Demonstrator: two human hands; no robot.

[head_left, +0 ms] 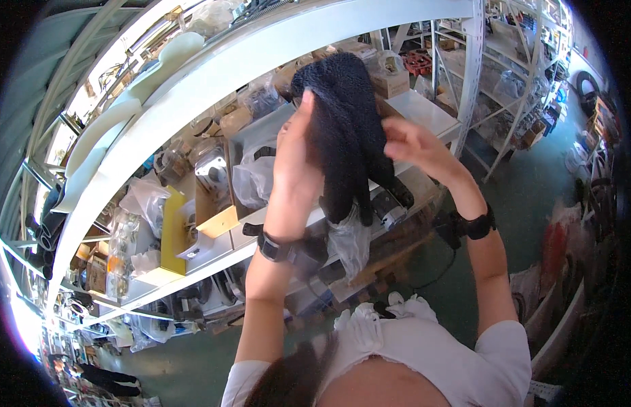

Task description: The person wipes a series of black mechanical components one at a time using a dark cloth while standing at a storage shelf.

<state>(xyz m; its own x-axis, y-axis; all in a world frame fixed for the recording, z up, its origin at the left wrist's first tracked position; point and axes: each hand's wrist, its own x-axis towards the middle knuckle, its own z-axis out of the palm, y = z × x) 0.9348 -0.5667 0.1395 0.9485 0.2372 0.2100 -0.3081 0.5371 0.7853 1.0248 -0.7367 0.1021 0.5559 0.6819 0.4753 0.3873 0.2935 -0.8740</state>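
Hanging upper centre, black cloth (344, 125) is clasped by left hand (298, 156), not set down; right hand (421, 148) is half-open alongside, contact unclear.

Shelf bay: the open front is bounded above by a white beam (214, 78) swept from 8 to 1 o'clock, below by a shelf edge (200, 275) at 8.
Black cloth (342, 129): the way in at 12 o'clock is blocked by its hanging bulk.
Yellow bin (171, 237): reach is hemmed at 9 o'clock by its wall; at 10, by a clear bag (253, 178).
Upright post (470, 81): sideways passage is barred at 2 o'clock.
Green floor (512, 183): room is left open at 3 o'clock.
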